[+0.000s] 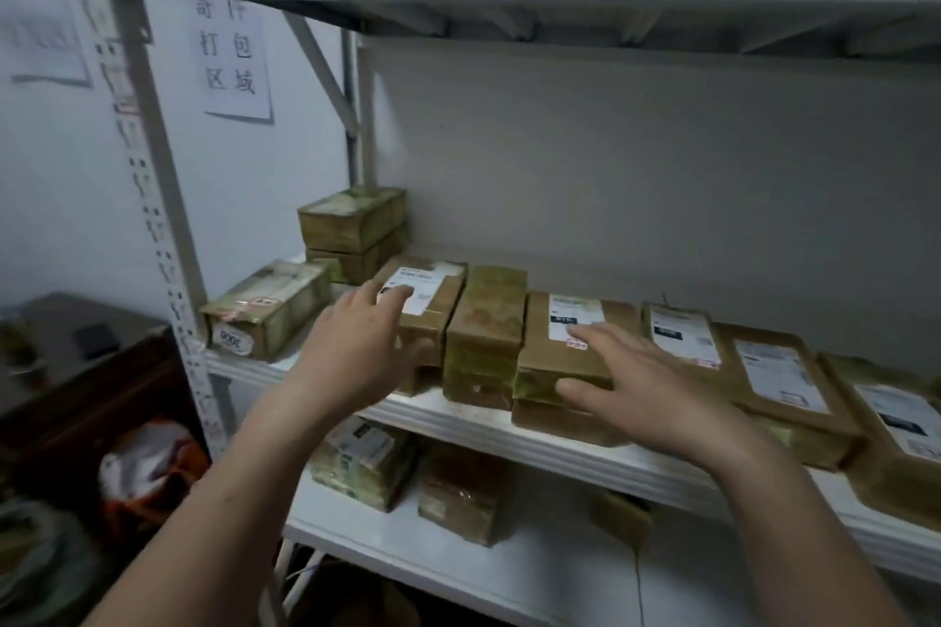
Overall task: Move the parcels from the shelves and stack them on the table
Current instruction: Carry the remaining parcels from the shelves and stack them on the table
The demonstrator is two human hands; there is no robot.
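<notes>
Nearest, the left hand point(356, 341) is held open, its straight fingers laid on the white label of the left parcel point(438, 316). The right hand point(631, 387) is spread wide on the right parcel point(540, 346), thumb at the front edge; nothing is gripped by either. Both parcels are set at the front edge of the middle shelf point(458, 423), with a taped parcel point(486, 321) wedged between them and more labelled parcels point(774, 372) lined up to the right. They are seen as flat brown cardboard boxes bound with glossy, greenish-yellow tape. They are judged stiff and fairly light, though the tape may be slippery, so a hold across opposite sides or under the front edge is advised rather than on the label. Further back, a small stack point(354, 229) is set in the shelf corner, and a paper sign point(234, 56) is fixed to the wall.
</notes>
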